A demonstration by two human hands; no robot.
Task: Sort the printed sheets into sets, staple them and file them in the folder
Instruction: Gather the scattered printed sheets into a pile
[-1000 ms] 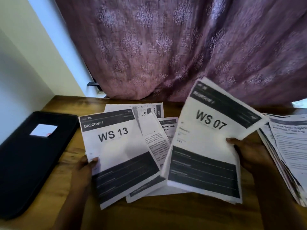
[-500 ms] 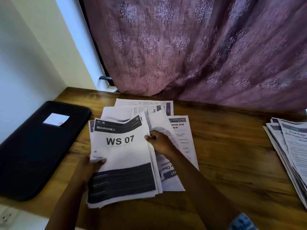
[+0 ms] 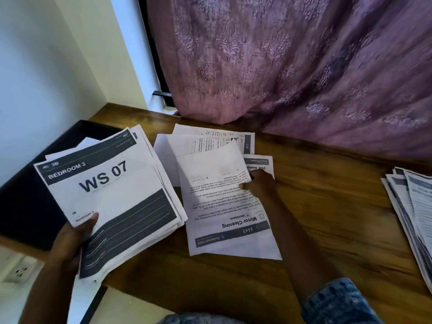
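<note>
My left hand point(image 3: 72, 244) grips a stack of printed sheets point(image 3: 112, 202) by its lower left corner; the top page reads "BEDROOM 3, WS 07". The stack is lifted and tilted over the table's left part. My right hand point(image 3: 258, 183) pinches the far right edge of an upside-down "Mirror Cleaning" sheet point(image 3: 224, 220) lying on the wooden table point(image 3: 327, 206). More loose sheets point(image 3: 210, 141) lie fanned under and behind it. The black folder point(image 3: 28, 197) lies closed at the left, partly hidden by the held stack.
Another pile of printed sheets point(image 3: 411, 206) sits at the table's right edge. A mauve patterned curtain point(image 3: 292, 66) hangs along the back of the table. A white wall closes the left side, with a power socket point(image 3: 19, 272) below the table edge.
My left hand has lifted the WS 07 stack off the loose sheets and moved it left. My right hand has shifted right onto the uncovered Mirror Cleaning sheet.
</note>
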